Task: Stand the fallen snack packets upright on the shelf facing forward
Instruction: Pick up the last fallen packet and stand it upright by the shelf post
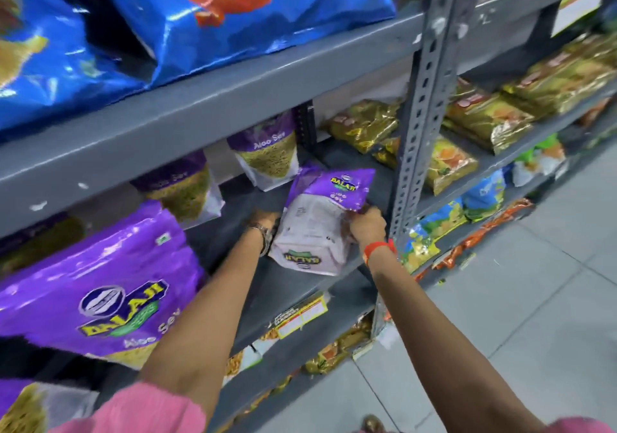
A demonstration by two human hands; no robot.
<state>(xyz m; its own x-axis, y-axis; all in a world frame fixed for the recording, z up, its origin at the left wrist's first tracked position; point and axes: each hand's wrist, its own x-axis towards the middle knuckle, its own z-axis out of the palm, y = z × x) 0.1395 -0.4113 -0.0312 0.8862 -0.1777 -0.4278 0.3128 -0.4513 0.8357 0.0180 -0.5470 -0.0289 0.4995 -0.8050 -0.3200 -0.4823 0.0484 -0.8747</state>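
A purple and white Aloo Sev packet (317,219) lies tilted on the grey shelf (283,285), back side up and upside down. My left hand (265,222) grips its left edge, mostly hidden behind the packet. My right hand (367,225) pinches its right edge near the purple top. Two more Aloo Sev packets (267,152) (187,185) stand upright behind it, facing forward. A large purple Aloo Sev bag (96,289) leans at the shelf's front left.
A perforated grey upright post (424,98) stands just right of my right hand. Gold packets (484,122) fill the neighbouring shelves. Big blue bags (233,15) sit on the shelf above. A price label (300,315) hangs on the shelf edge. Grey floor tiles (517,299) lie to the right.
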